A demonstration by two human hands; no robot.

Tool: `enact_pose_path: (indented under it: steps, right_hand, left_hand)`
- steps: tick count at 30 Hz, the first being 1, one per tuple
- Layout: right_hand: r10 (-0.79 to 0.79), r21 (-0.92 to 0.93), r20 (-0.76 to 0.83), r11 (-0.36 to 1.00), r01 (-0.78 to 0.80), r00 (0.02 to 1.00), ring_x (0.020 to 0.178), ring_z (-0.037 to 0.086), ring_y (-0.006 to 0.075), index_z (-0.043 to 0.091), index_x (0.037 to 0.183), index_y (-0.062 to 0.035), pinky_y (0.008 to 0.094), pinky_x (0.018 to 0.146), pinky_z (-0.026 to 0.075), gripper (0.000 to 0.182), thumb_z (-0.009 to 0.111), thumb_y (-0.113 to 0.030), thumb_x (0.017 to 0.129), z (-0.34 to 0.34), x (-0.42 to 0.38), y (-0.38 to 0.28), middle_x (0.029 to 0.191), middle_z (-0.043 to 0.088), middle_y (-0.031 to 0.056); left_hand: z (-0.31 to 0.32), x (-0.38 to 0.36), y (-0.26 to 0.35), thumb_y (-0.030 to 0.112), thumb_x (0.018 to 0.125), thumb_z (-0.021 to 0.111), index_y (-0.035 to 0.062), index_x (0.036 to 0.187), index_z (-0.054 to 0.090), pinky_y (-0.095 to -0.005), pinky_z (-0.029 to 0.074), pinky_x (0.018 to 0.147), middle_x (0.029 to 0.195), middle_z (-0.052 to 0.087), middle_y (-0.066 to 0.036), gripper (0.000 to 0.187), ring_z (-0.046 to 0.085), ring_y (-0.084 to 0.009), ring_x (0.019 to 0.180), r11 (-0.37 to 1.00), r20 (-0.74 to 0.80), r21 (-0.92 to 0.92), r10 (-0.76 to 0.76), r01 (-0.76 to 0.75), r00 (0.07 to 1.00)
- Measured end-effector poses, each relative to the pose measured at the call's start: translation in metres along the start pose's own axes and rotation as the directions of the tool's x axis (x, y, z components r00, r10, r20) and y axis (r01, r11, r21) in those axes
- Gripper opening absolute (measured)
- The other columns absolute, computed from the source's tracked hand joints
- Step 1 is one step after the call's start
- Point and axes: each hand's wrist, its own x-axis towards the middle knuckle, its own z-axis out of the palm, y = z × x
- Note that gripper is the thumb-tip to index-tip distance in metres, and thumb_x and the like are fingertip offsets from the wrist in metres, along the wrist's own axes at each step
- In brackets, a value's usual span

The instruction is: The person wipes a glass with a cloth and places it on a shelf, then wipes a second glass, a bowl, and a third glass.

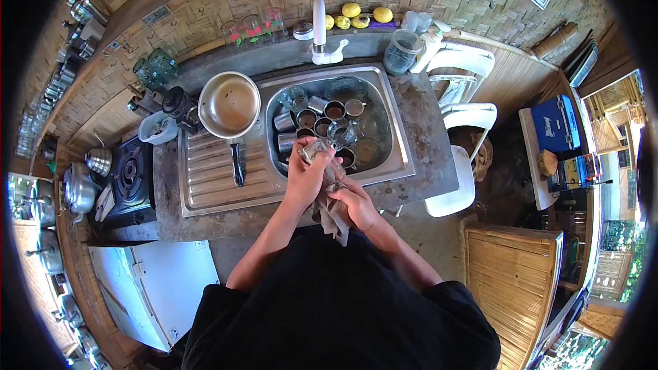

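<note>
My left hand (306,171) is closed round a small clear glass (315,150) in front of the sink. A grey-brown cloth (333,216) hangs from my right hand (353,200), whose fingers grip it close to the glass. Part of the cloth lies against the glass, but how far it goes inside is hidden by my fingers. Just beyond both hands, the steel sink (396,138) holds several metal cups (334,110) and clear glasses (295,98).
A steel frying pan (229,105) rests on the ridged drainboard (205,177), handle towards me. Behind the sink rises a white tap (319,31), with yellow fruits (351,10) beside it. A lidded jar (403,51) and white chairs (460,116) are to the right, a gas stove (129,170) left.
</note>
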Motion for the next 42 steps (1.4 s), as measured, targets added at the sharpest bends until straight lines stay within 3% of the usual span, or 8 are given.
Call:
enact_pose_path:
  steps: [12,14,16,20,29,33,36,42]
  right_hand:
    - [0.202,0.555,-0.064,0.821,-0.133,0.977,0.109,0.067,0.0293,0.056,0.132,0.0007,0.0393,0.095,0.054,0.045,0.057,-0.018,0.091,-0.007,-0.009,-0.007,0.123,0.067,0.016]
    - [-0.122,-0.206,-0.234,0.976,0.073,0.965,0.119,0.064,0.0344,0.047,0.143,0.0035,0.0414,0.101,0.05,0.057,0.056,-0.009,0.088,-0.001,0.001,-0.026,0.133,0.063,0.0224]
    - [-0.541,-0.871,0.068,0.377,0.315,0.838,0.126,0.06,0.0371,0.042,0.149,0.0038,0.0422,0.104,0.047,0.064,0.055,-0.005,0.087,0.012,0.007,-0.036,0.139,0.059,0.0261]
    - [-0.414,-0.838,0.163,0.42,0.347,0.895,0.135,0.052,0.0416,0.041,0.151,0.0023,0.0425,0.109,0.043,0.069,0.055,0.0,0.084,0.014,0.003,-0.039,0.145,0.051,0.0299]
    - [0.302,0.562,-0.093,0.803,-0.201,0.949,0.08,0.07,0.0258,0.064,0.114,0.0012,0.0356,0.072,0.058,0.037,0.053,-0.022,0.087,-0.005,-0.009,-0.034,0.096,0.071,0.0153]
    - [-0.049,-0.144,-0.234,0.99,0.016,0.971,0.102,0.071,0.0272,0.061,0.127,0.0036,0.034,0.085,0.056,0.046,0.052,-0.011,0.085,-0.008,0.007,-0.033,0.12,0.069,0.0193]
    - [-0.607,-0.865,0.196,0.263,0.427,0.77,0.119,0.066,0.0335,0.053,0.14,0.0042,0.0363,0.091,0.053,0.058,0.051,0.002,0.082,0.013,0.015,-0.047,0.138,0.061,0.0221]
    - [-0.457,-0.784,0.165,0.477,0.398,0.874,0.127,0.059,0.0374,0.047,0.149,-0.0003,0.0359,0.096,0.051,0.065,0.049,0.008,0.084,0.014,0.018,-0.04,0.151,0.05,0.018]
  left_hand:
    - [-0.008,0.017,-0.014,0.023,0.096,0.065,0.0092,0.132,0.043,-0.0475,0.058,0.09,0.113,0.06,-0.012,0.044,0.069,-0.0345,0.102,0.907,0.373,-0.34,-0.112,0.248,0.921]
    - [-0.005,0.023,-0.019,0.031,0.098,0.062,0.0093,0.136,0.046,-0.0489,0.05,0.105,0.13,0.058,-0.015,0.046,0.059,-0.0371,0.123,0.921,0.365,-0.323,-0.092,0.219,0.926]
    - [-0.012,0.027,-0.023,0.04,0.097,0.063,0.0125,0.139,0.047,-0.05,0.043,0.112,0.145,0.052,-0.018,0.052,0.048,-0.0389,0.136,0.939,0.388,-0.247,-0.131,0.239,0.913]
    - [-0.014,0.035,-0.023,0.044,0.1,0.058,0.0134,0.123,0.064,-0.0469,0.031,0.119,0.158,0.04,-0.019,0.038,0.039,-0.035,0.146,0.92,0.417,-0.25,-0.179,0.302,0.891]
    - [0.003,0.045,-0.017,0.053,0.085,0.074,0.0248,0.12,0.066,-0.0574,0.009,0.124,0.17,0.016,-0.012,0.045,0.011,-0.0359,0.157,0.868,0.716,-0.408,0.114,0.281,0.688]
    - [-0.013,0.048,-0.007,0.06,0.083,0.074,0.0149,0.144,0.054,-0.053,0.026,0.121,0.165,0.028,-0.016,0.078,0.027,-0.0378,0.151,0.94,0.597,-0.213,-0.091,0.266,0.797]
    - [-0.028,0.05,-0.008,0.061,0.084,0.073,0.0086,0.145,0.052,-0.0503,0.03,0.119,0.163,0.032,-0.017,0.083,0.032,-0.0385,0.148,0.954,0.544,-0.214,-0.062,0.21,0.837]
    - [-0.012,0.048,0.003,0.054,0.085,0.072,0.0058,0.122,0.064,-0.0488,0.024,0.12,0.162,0.035,-0.016,0.061,0.028,-0.0356,0.151,0.982,0.47,-0.062,-0.129,0.179,0.873]
